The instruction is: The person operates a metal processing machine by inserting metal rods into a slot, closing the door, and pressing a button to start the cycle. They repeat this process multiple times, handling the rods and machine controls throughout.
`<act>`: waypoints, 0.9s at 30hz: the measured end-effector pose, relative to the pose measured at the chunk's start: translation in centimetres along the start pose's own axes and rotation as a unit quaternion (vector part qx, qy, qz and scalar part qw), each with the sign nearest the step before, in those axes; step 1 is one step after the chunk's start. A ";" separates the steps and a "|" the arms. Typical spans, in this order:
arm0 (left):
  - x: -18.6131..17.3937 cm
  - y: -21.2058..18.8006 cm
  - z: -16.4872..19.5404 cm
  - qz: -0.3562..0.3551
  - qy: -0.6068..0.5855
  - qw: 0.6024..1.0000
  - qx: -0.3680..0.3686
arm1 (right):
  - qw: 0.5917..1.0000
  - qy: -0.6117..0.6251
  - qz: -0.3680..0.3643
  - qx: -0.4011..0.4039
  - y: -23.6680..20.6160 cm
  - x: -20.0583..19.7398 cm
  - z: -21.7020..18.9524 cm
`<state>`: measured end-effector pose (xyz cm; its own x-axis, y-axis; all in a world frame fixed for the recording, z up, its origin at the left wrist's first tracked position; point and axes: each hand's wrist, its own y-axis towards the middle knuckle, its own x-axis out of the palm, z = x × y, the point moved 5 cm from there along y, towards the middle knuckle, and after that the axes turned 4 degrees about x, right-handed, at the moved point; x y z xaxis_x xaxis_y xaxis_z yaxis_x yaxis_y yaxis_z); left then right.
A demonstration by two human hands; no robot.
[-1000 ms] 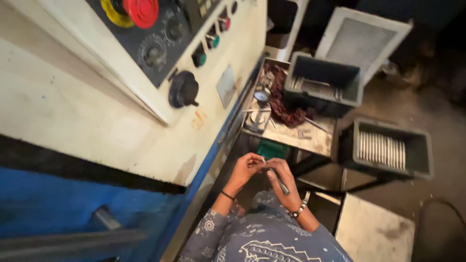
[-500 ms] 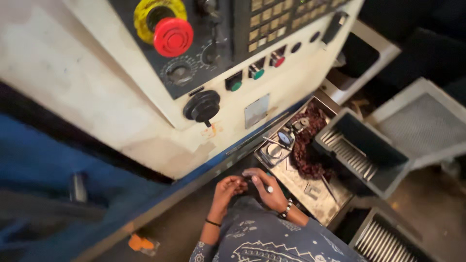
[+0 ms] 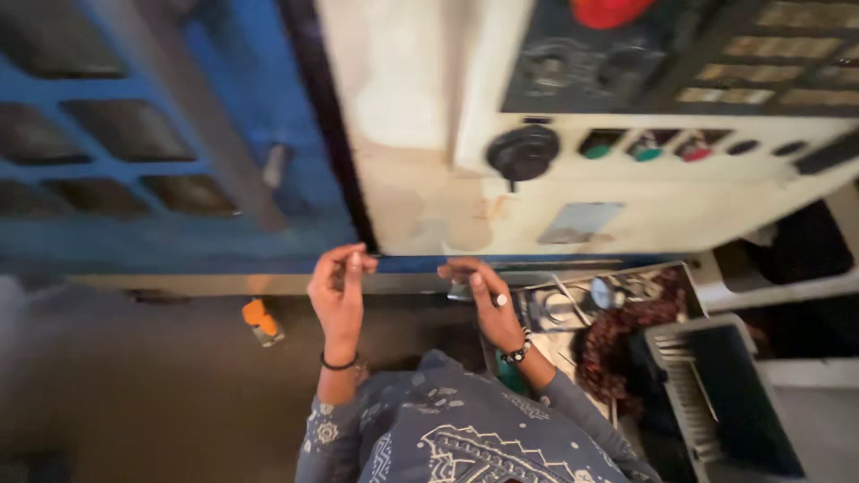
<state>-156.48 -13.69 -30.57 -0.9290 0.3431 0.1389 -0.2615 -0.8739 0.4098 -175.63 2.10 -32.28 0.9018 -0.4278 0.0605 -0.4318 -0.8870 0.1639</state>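
Note:
My left hand (image 3: 338, 291) is raised in front of the cream machine housing (image 3: 420, 188), its fingertips pinched close to the thumb; motion blur hides whether anything small is between them. It wears a black wrist band. My right hand (image 3: 483, 300), with a beaded bracelet, is held just to the right, fingers stretched left toward the other hand. Whether it holds something is unclear. Both hands sit a little below the black rotary knob (image 3: 523, 152) on the control panel.
A red mushroom button (image 3: 608, 11) and a row of coloured buttons (image 3: 646, 147) sit on the panel. A blue machine door (image 3: 134, 134) fills the left. A metal tray (image 3: 573, 309) with tools and reddish swarf and a grey crate (image 3: 716, 394) stand at right. An orange object (image 3: 261, 320) lies on the floor.
The view has swung left and closer to the machine. My hands have risen and drawn apart. The thin rod seen in my right hand earlier is no longer distinct.

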 end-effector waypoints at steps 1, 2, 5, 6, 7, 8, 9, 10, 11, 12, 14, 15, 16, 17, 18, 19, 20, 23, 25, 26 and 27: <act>-1.3 0.8 1.7 0.059 0.010 0.998 0.032 | 0.999 -0.019 -0.016 -0.021 0.9 1.4 -1.2; -2.6 1.7 3.3 0.113 0.019 0.991 0.062 | 0.998 -0.037 -0.027 -0.042 1.7 2.9 -2.6; -5.5 5.1 7.7 0.198 0.034 0.958 0.203 | 0.995 -0.035 -0.055 -0.077 4.2 7.6 -6.6; -6.1 6.3 9.0 0.211 0.035 0.943 0.256 | 0.991 -0.058 -0.070 -0.100 5.0 9.0 -7.9; -6.3 7.7 10.1 0.182 0.114 0.934 0.286 | 0.986 -0.083 -0.082 -0.121 5.9 10.3 -8.9; -6.4 8.9 11.2 0.147 0.190 0.918 0.314 | 0.980 -0.108 -0.091 -0.139 6.6 11.5 -9.7; -6.5 10.3 11.7 0.110 0.186 0.927 0.308 | 0.973 -0.135 -0.095 -0.162 7.6 12.4 -10.3; -6.4 11.5 12.0 0.072 0.183 0.934 0.298 | 0.965 -0.162 -0.098 -0.180 8.6 13.4 -10.4; -6.2 12.3 12.5 0.045 0.211 0.924 0.315 | 0.962 -0.166 -0.099 -0.191 9.6 14.3 -10.2; -5.8 13.1 12.9 0.021 0.237 0.911 0.337 | 0.957 -0.171 -0.102 -0.209 10.9 15.2 -9.9; -5.0 14.8 12.4 -0.026 0.223 0.924 0.310 | 0.956 -0.155 -0.100 -0.227 14.2 17.8 -8.4; -4.7 15.6 11.6 -0.054 0.183 0.948 0.254 | 0.955 -0.146 -0.101 -0.238 15.7 18.7 -7.7; -4.3 16.4 10.6 -0.083 0.144 0.966 0.198 | 0.954 -0.153 -0.085 -0.243 16.8 19.1 -6.9; -4.2 16.8 9.7 -0.091 0.119 0.974 0.171 | 0.953 -0.161 -0.068 -0.248 17.6 19.4 -6.0; -4.2 17.0 8.8 -0.100 0.093 0.980 0.145 | 0.951 -0.171 -0.049 -0.252 18.2 19.6 -5.2; -4.3 17.1 7.7 -0.111 0.064 0.985 0.117 | 0.945 -0.174 -0.046 -0.275 18.5 19.8 -4.6; -4.6 17.1 7.0 -0.107 0.074 0.985 0.118 | 0.938 -0.178 -0.040 -0.294 18.4 20.0 -3.9; -6.0 16.5 5.0 -0.109 0.105 0.983 0.102 | 0.952 -0.107 -0.049 -0.282 18.0 20.9 -2.1; -6.5 16.2 4.5 -0.100 0.104 0.983 0.116 | 0.959 -0.070 -0.061 -0.267 18.0 21.1 -1.9; -6.7 16.0 4.4 -0.094 0.104 0.983 0.120 | 0.960 -0.068 -0.066 -0.263 18.0 21.4 -2.1; -6.8 15.8 4.3 -0.090 0.106 0.983 0.124 | 0.961 -0.064 -0.071 -0.258 17.7 21.5 -2.5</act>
<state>-153.12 -28.31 -21.13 -0.9143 0.3819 -0.1350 -0.3784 -0.6864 0.6210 -163.88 -22.39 -25.60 0.9275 -0.3555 -0.1156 -0.2079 -0.7476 0.6308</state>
